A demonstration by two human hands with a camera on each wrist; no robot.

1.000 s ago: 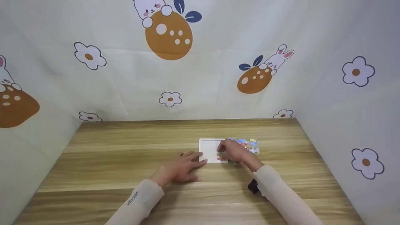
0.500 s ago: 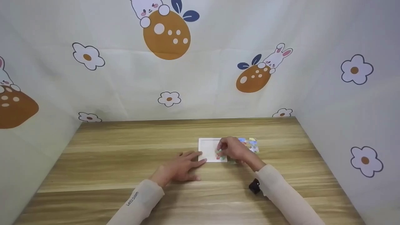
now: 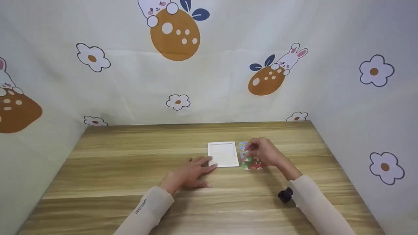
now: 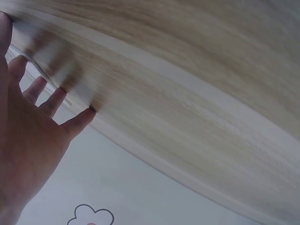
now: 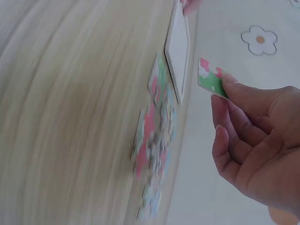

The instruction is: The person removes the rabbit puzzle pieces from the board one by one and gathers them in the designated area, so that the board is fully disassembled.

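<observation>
A shallow white puzzle frame [image 3: 223,155] lies on the wooden table. My left hand [image 3: 192,171] rests at its left side, fingers spread, two fingertips on the rim. In the left wrist view those fingers [image 4: 77,123] reach down to the tabletop and frame edge. My right hand [image 3: 265,151] is raised over the loose jigsaw pieces [image 3: 256,164], right of the frame. Between thumb and index finger it pinches a green, pink and white jigsaw piece [image 5: 210,80], a corner piece with two straight edges. The hand and forearm hide part of the pieces below.
Pale fabric printed with flowers and rabbits [image 3: 176,78] walls in the table [image 3: 137,147] at the back and both sides. A small black device [image 3: 285,195] sits at the right sleeve's cuff. In the right wrist view, pieces [image 5: 152,136] lie close beside the frame.
My right hand has drawn back to the right, from the frame's lower right corner to above the loose pieces, taking a jigsaw piece out with it. The left hand has stayed put.
</observation>
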